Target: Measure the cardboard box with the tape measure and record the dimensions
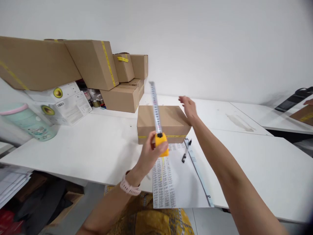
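My left hand (150, 153) is closed around a yellow tape measure (161, 143), whose white blade (155, 106) sticks up and away over a small cardboard box (168, 122). The box sits on the white table (97, 147) and has yellow tape along its front. My right hand (188, 109) reaches out over the box's far right corner with fingers spread, holding nothing. In front of the box lies a printed sheet (171, 178) with a black pen (186, 150) on it.
Several larger cardboard boxes (93, 63) are stacked at the back left, above white avocado-printed cartons (61, 101). A mint green container with a pink lid (29, 122) lies at the left. At the far right edge, another person's hand (308, 102) rests by a box (303, 115).
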Available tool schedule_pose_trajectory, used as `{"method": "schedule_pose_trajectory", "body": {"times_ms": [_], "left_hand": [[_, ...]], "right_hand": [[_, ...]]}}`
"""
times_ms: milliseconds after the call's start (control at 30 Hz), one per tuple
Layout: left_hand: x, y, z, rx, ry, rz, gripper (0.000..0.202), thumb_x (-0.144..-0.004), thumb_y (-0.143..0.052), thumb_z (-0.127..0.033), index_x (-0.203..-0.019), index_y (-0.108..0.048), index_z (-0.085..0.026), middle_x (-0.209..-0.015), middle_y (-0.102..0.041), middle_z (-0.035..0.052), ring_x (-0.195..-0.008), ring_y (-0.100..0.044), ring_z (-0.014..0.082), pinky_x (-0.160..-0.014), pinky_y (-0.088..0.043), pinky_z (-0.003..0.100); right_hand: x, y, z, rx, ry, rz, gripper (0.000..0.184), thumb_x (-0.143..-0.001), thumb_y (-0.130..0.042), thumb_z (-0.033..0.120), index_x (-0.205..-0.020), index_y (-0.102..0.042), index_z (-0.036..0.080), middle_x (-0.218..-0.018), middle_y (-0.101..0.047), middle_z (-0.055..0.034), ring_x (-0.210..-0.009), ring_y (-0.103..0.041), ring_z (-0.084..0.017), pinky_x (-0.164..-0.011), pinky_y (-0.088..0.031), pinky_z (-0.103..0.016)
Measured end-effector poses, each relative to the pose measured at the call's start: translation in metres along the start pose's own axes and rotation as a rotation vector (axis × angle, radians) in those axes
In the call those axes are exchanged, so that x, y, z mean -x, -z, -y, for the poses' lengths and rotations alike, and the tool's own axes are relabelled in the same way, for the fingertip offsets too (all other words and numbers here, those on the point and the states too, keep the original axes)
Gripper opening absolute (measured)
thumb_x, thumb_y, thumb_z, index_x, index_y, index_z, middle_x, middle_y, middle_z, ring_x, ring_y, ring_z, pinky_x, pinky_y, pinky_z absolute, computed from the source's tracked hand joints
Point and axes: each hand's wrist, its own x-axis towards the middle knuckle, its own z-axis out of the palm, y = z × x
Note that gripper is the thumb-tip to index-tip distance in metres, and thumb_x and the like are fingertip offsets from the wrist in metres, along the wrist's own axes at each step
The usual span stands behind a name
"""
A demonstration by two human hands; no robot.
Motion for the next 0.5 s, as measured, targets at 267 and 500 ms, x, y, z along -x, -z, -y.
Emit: {"method": "schedule_pose_trajectory", "body": {"times_ms": [267,500], "left_hand": [[-0.002,0.091,0.014,-0.154,-0.043,-0.198,0.057,-0.075,-0.081,-0.050,-0.115,-0.054,-0.020,-0.102,-0.062,0.0008,-0.074,-0.071,0.0172,-0.072,-0.062,0.036],[-0.035,0.079,-0.033,-0.142,-0.167,-0.147,0.057,-0.070,-0.083,-0.050,-0.110,-0.055,-0.019,-0.100,-0.067,0.0035,-0.064,-0.069,0.0160,-0.061,-0.061,0.033]], "right_hand": [[0.079,0.054,-0.047,-0.040,-0.332,0.076,0.073,-0.093,-0.035,0.076,-0.130,-0.066,0.022,-0.101,-0.073,-0.0120,-0.088,-0.069,-0.026,-0.082,-0.057,-0.040],[0.054,0.053,0.001,0.108,-0.079,0.053,0.064,-0.092,-0.045,0.072,-0.136,-0.061,0.029,-0.138,-0.061,-0.0107,-0.115,-0.060,-0.029,-0.096,-0.051,-0.045]]}}
